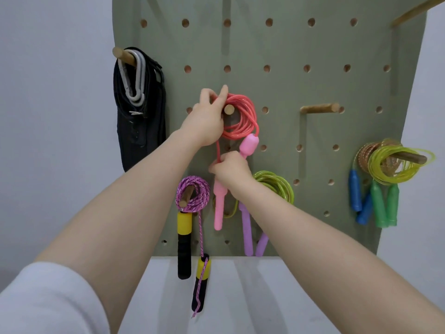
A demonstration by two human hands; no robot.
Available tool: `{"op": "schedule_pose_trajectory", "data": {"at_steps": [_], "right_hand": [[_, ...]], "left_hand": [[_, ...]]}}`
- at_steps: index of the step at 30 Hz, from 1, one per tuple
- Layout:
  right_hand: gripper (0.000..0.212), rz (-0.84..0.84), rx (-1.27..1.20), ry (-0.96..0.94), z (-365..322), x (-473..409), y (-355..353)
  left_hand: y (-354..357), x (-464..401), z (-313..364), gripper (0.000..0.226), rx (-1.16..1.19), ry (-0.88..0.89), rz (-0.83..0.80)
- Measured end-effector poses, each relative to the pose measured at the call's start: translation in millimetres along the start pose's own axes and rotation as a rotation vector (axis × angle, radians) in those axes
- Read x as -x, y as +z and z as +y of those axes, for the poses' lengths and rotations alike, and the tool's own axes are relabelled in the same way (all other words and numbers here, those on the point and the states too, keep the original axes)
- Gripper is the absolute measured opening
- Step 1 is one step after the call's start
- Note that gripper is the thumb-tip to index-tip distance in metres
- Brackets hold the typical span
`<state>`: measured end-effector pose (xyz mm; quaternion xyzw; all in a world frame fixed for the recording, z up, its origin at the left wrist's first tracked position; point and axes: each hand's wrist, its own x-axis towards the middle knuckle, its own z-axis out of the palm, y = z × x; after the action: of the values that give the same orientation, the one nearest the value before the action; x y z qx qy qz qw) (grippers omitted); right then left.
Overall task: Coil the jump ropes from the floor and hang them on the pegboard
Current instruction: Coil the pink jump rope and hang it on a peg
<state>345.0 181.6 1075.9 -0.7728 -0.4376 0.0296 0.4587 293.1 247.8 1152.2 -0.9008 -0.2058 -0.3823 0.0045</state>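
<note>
Okay, my left hand (pixel 204 121) pinches the pink coil (pixel 240 116) onto the wooden peg (pixel 228 109) so it seats; right hand (pixel 231 169) grips the cord by the pink handles (pixel 219 206), steadying them.

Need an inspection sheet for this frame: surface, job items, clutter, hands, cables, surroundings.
Surface: green pegboard on a pale wall, wooden pegs; one bare peg.
Job's things: coral rope coiled around the centre peg, pink handles dangling. Purple braided rope, yellow-green rope and two coils on the right peg already hung.
Clutter: black straps with grey carabiners on the upper-left peg.
Hands: left hand grips the coral coil at the peg; right hand pinches its cord below.
Cables: nothing seen.
Surroundings: white sleeve lower left.
</note>
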Motion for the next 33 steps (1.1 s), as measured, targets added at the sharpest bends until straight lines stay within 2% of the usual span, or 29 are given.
{"op": "schedule_pose_trajectory", "data": {"at_steps": [2,5,9,13,15,17,21,23,28,29,31,33], "right_hand": [[0.010,-0.037,0.154,-0.019,-4,2,-20],[0.007,0.100,0.496,-0.115,-21,12,-63],[0.008,0.314,0.725,-0.246,-47,33,-95],[0.012,0.356,0.872,-0.450,-53,39,-94],[0.023,0.369,0.765,-0.543,-50,29,-95],[0.029,0.381,0.551,-0.588,-48,14,-97],[0.021,0.326,0.292,-0.680,-48,-13,-92],[0.024,0.281,0.197,-0.713,-51,-20,-92],[0.050,0.139,0.141,-0.677,-57,-38,-98],[0.047,0.110,0.176,-0.673,-57,-40,-99],[0.036,0.058,0.265,-0.697,-56,-42,-99],[0.034,0.037,0.348,-0.731,-58,-42,-98]], "left_hand": [[0,0,-3,0.060,-0.009,0.005,0.007],[0,0,-6,0.058,0.011,-0.019,0.015],[0,0,-2,0.057,0.041,-0.038,0.023],[0,3,-3,0.057,0.028,-0.042,0.019],[1,3,-2,0.057,0.026,-0.040,0.024],[3,1,-1,0.058,0.012,-0.031,0.030],[4,0,-5,0.057,0.025,0.007,0.041],[4,-2,-8,0.057,0.082,0.003,0.022],[0,4,-19,0.065,0.111,0.021,-0.033],[-2,8,-20,0.064,0.104,0.036,-0.051],[-10,15,-19,0.047,0.109,0.090,-0.033],[-21,24,-11,0.032,0.097,0.079,0.086]]}}
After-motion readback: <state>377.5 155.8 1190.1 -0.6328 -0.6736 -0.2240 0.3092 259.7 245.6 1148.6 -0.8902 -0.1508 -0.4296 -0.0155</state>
